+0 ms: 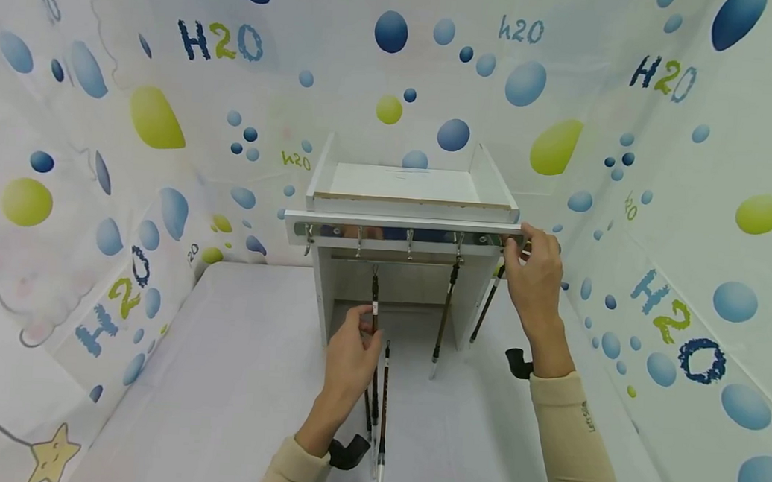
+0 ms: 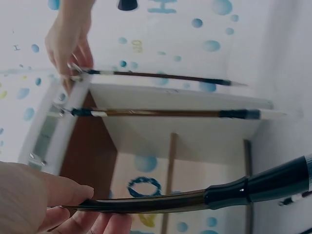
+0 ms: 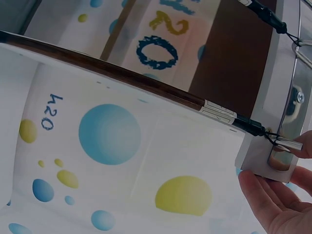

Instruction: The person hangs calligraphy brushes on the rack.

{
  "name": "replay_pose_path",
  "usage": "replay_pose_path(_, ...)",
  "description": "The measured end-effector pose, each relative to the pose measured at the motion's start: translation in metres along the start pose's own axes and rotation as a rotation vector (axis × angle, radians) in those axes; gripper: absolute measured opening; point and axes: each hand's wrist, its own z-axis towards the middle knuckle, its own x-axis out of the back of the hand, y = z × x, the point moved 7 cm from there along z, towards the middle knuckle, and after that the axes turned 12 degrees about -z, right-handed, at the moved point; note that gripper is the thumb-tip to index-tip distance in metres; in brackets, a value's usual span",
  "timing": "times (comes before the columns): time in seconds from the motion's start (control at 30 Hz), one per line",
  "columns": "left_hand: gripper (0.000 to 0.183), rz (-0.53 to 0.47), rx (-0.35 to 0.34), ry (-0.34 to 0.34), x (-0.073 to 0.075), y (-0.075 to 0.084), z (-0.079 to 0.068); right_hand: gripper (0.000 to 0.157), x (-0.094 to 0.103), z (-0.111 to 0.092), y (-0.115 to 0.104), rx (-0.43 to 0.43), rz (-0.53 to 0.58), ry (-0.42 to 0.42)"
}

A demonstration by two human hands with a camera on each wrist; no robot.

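My left hand [image 1: 351, 352] pinches a calligraphy brush [image 1: 375, 289] by its shaft, its hanging loop upward, just below the hook rail [image 1: 380, 223]. In the left wrist view the brush's dark ferrule [image 2: 253, 187] points right; its tip is out of frame. My right hand [image 1: 536, 281] grips the rail's right end, thumb by the last hook and fingers under the board's edge. From that hook a second brush [image 3: 126, 83] hangs by its black loop. Another brush [image 1: 446, 316] hangs from the adjacent hook. Three hooks toward the left carry nothing.
Several more brushes [image 1: 384, 405] lie on the white surface [image 1: 228, 379] in front, partly behind my left hand. The rail is fixed on a white wooden shelf [image 1: 415, 210] with an open top tray. Bubble-printed sheets [image 1: 339, 43] surround the area.
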Motion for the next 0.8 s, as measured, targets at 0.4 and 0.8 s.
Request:
replay_pose_path(0.4, 0.042, -0.010, -0.079, -0.018, -0.006, 0.033, 0.003, 0.035, 0.001, 0.001, -0.001, 0.006, -0.004, 0.000)
replay_pose_path(0.8, 0.042, 0.030, -0.113, -0.055, -0.017, 0.044, 0.007, 0.036, 0.001, 0.000, 0.000, -0.004, 0.008, -0.009)
